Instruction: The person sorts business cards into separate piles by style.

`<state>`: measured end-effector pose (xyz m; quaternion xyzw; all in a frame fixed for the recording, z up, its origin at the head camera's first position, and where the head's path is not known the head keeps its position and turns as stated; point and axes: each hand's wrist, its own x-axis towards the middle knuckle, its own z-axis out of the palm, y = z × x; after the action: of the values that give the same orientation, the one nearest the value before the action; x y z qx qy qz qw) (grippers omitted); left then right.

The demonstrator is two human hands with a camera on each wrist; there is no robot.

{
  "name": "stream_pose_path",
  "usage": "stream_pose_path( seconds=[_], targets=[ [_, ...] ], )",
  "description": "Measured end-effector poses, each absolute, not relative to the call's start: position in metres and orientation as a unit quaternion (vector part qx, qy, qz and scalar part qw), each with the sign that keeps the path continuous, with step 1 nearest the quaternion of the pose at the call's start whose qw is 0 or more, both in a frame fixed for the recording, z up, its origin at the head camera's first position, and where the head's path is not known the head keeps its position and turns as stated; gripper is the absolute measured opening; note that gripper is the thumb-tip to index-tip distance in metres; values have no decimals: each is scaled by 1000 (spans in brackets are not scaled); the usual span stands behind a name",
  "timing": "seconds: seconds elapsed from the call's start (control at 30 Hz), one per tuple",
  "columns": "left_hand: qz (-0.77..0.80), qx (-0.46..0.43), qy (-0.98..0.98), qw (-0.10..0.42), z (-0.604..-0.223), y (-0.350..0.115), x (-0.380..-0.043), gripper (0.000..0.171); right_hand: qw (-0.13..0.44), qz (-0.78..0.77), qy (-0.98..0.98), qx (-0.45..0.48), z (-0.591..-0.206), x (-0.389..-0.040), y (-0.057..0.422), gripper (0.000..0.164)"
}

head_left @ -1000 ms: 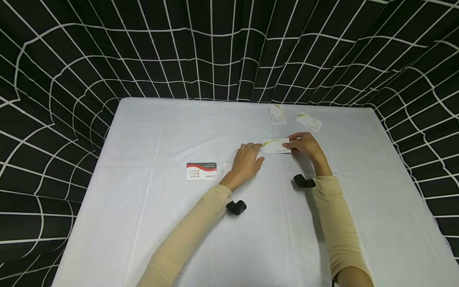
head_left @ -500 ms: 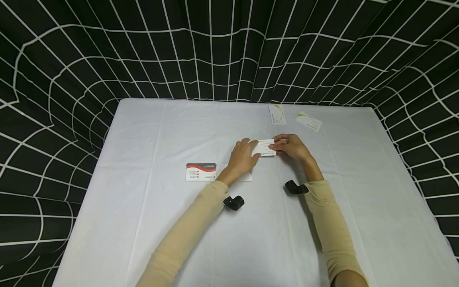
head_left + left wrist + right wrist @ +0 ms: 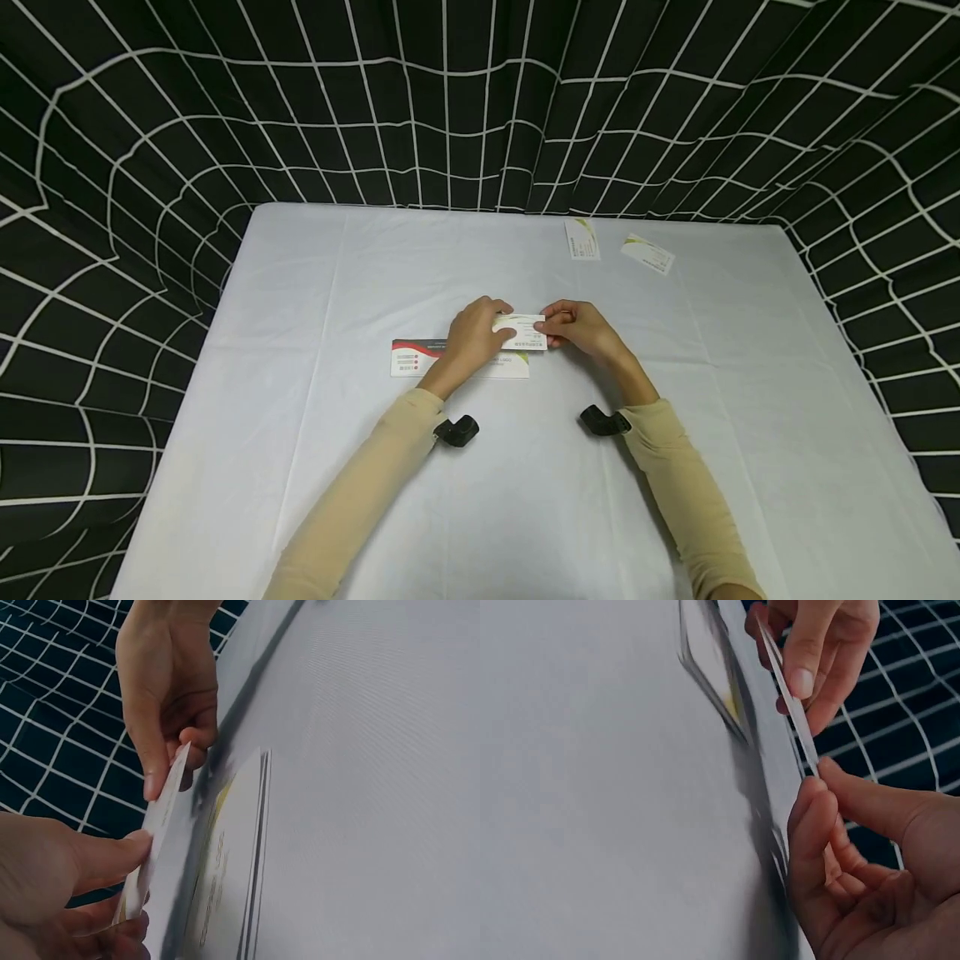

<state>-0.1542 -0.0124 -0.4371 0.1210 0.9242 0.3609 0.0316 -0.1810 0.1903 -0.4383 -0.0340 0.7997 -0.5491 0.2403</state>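
Both hands hold a white business card (image 3: 529, 330) with a yellow-green design, above the tabletop. My left hand (image 3: 471, 332) pinches its left end, thumb on the printed face. At the opposite end, my right hand (image 3: 588, 332) pinches it between thumb and fingers, as the right wrist view also shows for the card (image 3: 798, 724). Just below on the table lies a stack of white cards (image 3: 229, 870) with a yellow-green corner. To its left, a stack of red, grey and white business cards (image 3: 408, 362) is partly covered by my left hand and wrist.
Two loose white cards lie near the far edge: one nearly upright in view (image 3: 582, 239), another slanted card (image 3: 648, 253) to its right. A white cloth covers the table (image 3: 300, 283). Black fabric with a white grid (image 3: 450, 108) hangs behind and at the sides.
Both hands have moved left and nearer with the card, from the middle right to just over the white stack. The left hand, earlier touching the card's end, now pinches it with the thumb on top.
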Motion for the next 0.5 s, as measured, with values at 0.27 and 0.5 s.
stream_pose_path(
  seconds=[0.27,0.5],
  targets=[
    [338,132,930,48,-433,-29,-132,30,221,-468,854,-47,-434,-157,171,37],
    [315,133,939,44,-431,-31,-120,29,192,-404,893,-52,-435,-147,159,34]
  ],
)
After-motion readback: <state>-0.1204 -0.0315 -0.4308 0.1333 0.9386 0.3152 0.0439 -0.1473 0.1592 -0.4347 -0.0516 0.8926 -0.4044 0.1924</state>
